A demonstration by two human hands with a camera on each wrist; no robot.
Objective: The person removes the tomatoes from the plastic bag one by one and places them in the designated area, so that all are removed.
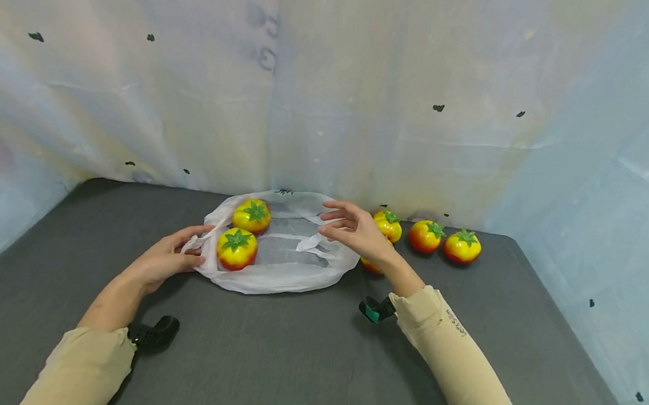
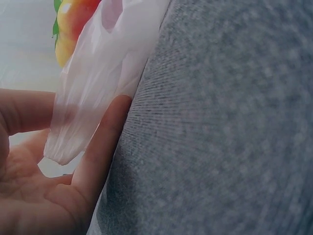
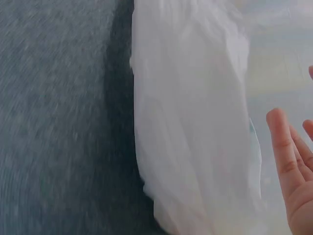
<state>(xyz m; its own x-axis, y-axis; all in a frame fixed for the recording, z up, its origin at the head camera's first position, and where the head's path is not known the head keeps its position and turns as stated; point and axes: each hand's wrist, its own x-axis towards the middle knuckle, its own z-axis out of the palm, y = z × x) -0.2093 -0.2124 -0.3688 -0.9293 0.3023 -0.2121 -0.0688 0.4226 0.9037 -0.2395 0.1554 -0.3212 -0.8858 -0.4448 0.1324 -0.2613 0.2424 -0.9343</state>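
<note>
Two bagged fruits (image 1: pixel 237 250): yellow-red with green leaf caps; seated one near, one far, at the left end of the white plastic bag (image 1: pixel 282 282).
Bag position: on the dark grey table (image 1: pixel 290 363), mouth upward; a loose white strip (image 1: pixel 309 243) lies across its right part.
Left hand (image 1: pixel 165 260): at the bag's left end; thumb and fingers stand apart with gathered plastic between them, touching it.
Right hand (image 1: pixel 356 233): above the bag's right rim; fingers slightly bent and spread, holding nothing; in the right wrist view, the visible fingertips are apart from the bag.
Loose fruits (image 1: pixel 425 238): four on the table, right of the bag; two are partly hidden by the right hand and wrist, two stand farther right, side by side.
Sleeves (image 1: pixel 455 350): beige, one per forearm.
Wrist devices (image 1: pixel 154 333): black; the right one bears a green patch.
Backdrop (image 1: pixel 331 102): pale sheet with dark marks, beyond the table's far edge.
</note>
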